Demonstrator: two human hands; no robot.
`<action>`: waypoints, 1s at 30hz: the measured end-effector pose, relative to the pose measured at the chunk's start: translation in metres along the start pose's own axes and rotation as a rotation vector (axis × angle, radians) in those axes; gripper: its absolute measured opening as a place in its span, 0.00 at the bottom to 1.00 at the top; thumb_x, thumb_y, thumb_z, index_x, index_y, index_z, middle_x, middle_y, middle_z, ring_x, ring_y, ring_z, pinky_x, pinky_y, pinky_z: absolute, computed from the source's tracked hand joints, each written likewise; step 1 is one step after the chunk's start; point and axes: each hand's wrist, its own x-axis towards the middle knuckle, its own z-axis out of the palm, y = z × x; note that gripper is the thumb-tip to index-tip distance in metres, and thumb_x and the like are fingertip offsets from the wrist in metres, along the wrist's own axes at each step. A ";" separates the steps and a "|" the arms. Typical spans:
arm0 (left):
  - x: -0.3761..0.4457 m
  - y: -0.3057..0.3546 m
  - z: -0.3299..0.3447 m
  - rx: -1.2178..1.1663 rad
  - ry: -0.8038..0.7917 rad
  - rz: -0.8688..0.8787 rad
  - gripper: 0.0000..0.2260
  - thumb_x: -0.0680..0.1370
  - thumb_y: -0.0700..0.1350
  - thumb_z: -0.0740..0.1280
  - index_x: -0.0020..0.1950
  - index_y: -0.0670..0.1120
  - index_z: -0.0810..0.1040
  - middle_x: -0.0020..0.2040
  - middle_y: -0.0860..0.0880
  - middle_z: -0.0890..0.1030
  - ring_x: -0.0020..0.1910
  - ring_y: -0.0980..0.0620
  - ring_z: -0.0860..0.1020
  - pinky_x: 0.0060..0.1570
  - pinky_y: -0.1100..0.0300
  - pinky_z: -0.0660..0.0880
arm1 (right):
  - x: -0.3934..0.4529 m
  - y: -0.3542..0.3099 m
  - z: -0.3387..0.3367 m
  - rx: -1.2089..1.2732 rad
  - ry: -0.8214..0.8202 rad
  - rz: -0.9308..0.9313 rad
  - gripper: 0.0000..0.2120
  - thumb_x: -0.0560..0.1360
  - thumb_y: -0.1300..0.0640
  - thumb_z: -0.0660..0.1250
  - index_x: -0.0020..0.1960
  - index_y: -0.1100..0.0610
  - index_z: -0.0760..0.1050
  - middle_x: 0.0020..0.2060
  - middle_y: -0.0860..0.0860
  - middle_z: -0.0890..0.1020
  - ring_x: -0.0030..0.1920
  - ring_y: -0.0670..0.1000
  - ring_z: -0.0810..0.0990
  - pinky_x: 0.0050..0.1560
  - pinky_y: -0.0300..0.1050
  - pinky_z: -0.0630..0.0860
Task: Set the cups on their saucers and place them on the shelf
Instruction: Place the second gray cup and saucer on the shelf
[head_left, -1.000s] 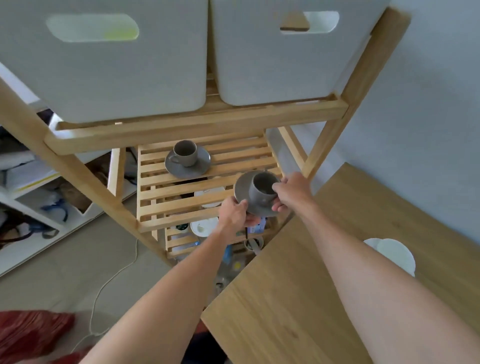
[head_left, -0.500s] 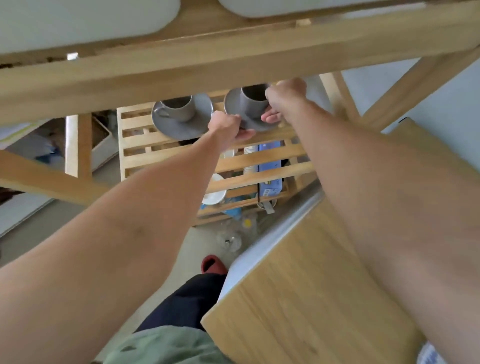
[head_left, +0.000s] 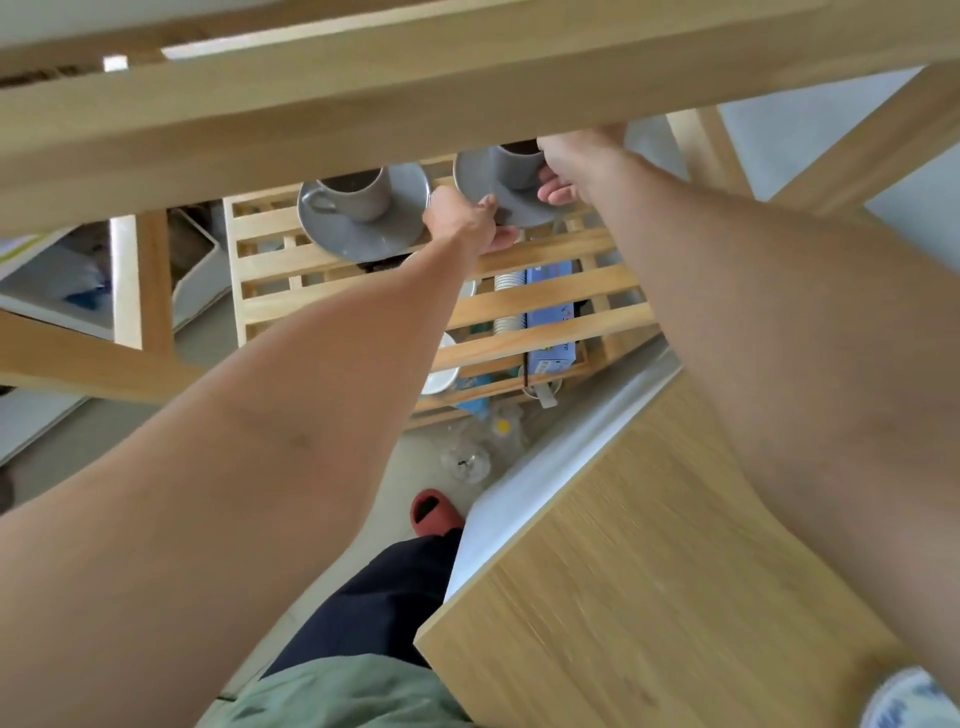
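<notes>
— where are you standing?

— at a pale slatted wooden shelf (head_left: 545, 301) against a light wall, with a thick wooden rail (head_left: 467, 88) of the tier above cutting across the top of my view. a light wood desk (head_left: 675, 571) sits at my right, and a red slipper (head_left: 434, 512) lies on the floor below.

— what's on the shelf?

— a grey ceramic cup with a handle (head_left: 358, 195) stands upright on its round grey saucer (head_left: 363, 228), resting on the slats to the left. just right of it is a second grey cup (head_left: 517, 166) on a second grey saucer (head_left: 480, 176), its top partly hidden by the rail.

— and your hands?

— my left hand (head_left: 465, 223) has its fingers (head_left: 501, 239) closed on the near edge of the second saucer, thumb on top. my right hand (head_left: 576, 161) is at the cup's right side, fingers curled under the saucer's rim. both are gripping that one set.

— is it down on the slats?

— i cannot tell; it is over the back of the shelf, beside the first set, nearly touching it.
</notes>
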 end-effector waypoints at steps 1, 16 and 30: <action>-0.002 0.000 0.000 0.019 0.017 0.016 0.09 0.81 0.43 0.68 0.46 0.39 0.75 0.41 0.41 0.83 0.34 0.45 0.87 0.37 0.55 0.85 | 0.000 -0.001 0.001 0.012 0.004 0.001 0.16 0.76 0.54 0.58 0.57 0.60 0.77 0.36 0.54 0.81 0.19 0.47 0.77 0.20 0.34 0.70; -0.084 -0.005 -0.012 0.199 0.036 0.319 0.16 0.83 0.50 0.58 0.69 0.44 0.67 0.61 0.41 0.75 0.50 0.43 0.80 0.50 0.46 0.82 | -0.115 0.023 -0.039 -0.463 0.248 -0.299 0.20 0.81 0.50 0.56 0.64 0.62 0.74 0.63 0.61 0.77 0.63 0.62 0.75 0.60 0.54 0.72; -0.278 -0.090 0.065 0.484 -0.299 0.530 0.17 0.84 0.50 0.57 0.70 0.44 0.69 0.60 0.44 0.78 0.55 0.44 0.77 0.47 0.52 0.71 | -0.288 0.170 -0.138 -0.586 0.408 -0.348 0.21 0.82 0.52 0.56 0.70 0.62 0.68 0.71 0.62 0.71 0.70 0.64 0.69 0.70 0.58 0.64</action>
